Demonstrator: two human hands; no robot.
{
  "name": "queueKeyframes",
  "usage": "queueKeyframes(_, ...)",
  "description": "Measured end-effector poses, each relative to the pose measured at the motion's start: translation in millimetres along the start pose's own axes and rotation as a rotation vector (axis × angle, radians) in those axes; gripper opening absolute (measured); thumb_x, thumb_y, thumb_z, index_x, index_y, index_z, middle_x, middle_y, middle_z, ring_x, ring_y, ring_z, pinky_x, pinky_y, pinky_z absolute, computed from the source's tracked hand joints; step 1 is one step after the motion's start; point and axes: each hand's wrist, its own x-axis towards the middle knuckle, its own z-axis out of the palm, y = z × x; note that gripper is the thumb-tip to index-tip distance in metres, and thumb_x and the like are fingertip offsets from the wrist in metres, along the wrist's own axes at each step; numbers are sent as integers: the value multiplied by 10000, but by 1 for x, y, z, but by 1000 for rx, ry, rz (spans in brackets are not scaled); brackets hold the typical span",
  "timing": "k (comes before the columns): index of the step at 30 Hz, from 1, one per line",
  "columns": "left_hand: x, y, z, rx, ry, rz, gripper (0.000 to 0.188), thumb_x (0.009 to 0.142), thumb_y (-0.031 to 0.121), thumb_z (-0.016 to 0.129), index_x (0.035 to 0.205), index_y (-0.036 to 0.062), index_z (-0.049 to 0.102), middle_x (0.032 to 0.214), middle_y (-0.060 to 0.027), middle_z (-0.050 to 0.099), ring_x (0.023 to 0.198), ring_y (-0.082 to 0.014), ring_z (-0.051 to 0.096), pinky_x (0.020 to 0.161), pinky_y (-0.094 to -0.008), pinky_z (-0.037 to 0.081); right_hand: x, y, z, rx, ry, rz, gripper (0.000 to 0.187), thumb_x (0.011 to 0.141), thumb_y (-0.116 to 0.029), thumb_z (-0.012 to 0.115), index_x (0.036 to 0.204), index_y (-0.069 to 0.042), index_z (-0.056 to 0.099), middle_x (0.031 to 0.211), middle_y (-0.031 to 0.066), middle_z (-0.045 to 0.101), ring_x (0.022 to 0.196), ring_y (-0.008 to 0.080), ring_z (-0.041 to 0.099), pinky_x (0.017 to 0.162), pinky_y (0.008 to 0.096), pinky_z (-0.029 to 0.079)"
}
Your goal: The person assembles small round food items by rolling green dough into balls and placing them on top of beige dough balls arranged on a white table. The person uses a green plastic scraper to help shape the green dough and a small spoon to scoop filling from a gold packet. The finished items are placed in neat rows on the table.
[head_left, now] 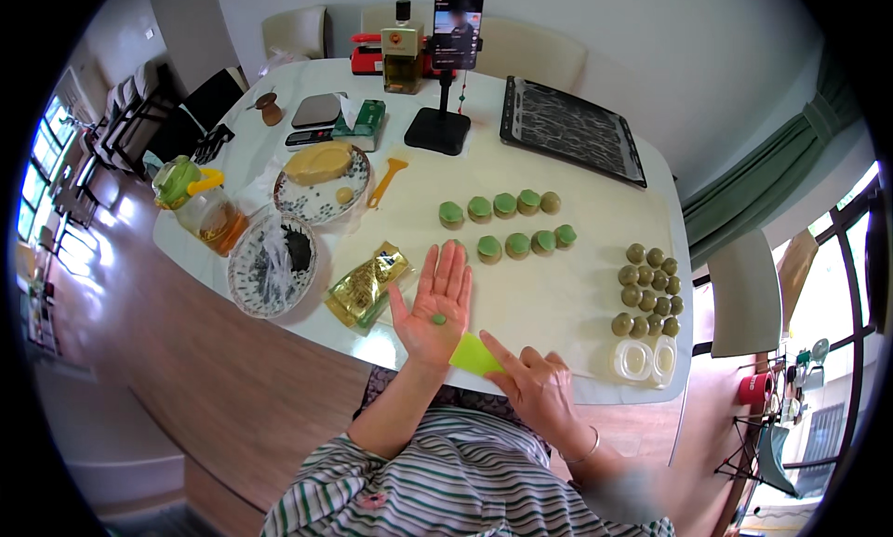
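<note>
My left hand (431, 304) is held palm up over the table's near edge, its fingers stretched out flat. A small lump of green dough (438, 320) lies on that palm. Between the fingers of my right hand (541, 388) is a bright green flat scraper (473, 355), close beside the left wrist. Beyond the hands stand two rows of dull-green balls with green dough caps (516, 246); one is partly hidden behind my left fingertips. The ball (551, 202) at the far row's right end has no cap. A gold foil packet (367, 288) lies left of my left hand.
Plain balls (646, 300) and clear plastic cups (633, 361) sit at the right. On the left are a patterned plate (307, 206) with yellow paste, a bowl (244, 290), a jug (206, 213) and an orange spatula (387, 183). Behind are a phone stand (437, 130) and black tray (572, 127).
</note>
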Motion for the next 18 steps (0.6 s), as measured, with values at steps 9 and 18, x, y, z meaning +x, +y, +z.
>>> queueKeyframes(9, 3, 0, -4, 136, -136, 56, 890, 964, 696, 356, 1564, 45, 267, 1651, -113, 217, 1543, -237, 137, 1262, -413, 111, -4, -18, 7, 10, 47, 127, 464, 866, -432, 723, 1284, -233, 683, 677, 53, 465, 440, 202, 484, 415, 352, 417)
queueKeyframes(18, 0, -9, 0, 205, -164, 104, 977, 932, 721, 425, 1590, 52, 152, 1676, -84, 121, 1551, -207, 67, 1262, -380, 97, 2, -42, 3, -197, 23, 164, 367, 897, -423, 692, 1188, -199, 695, 673, 41, 474, 401, 203, 525, 369, 347, 411)
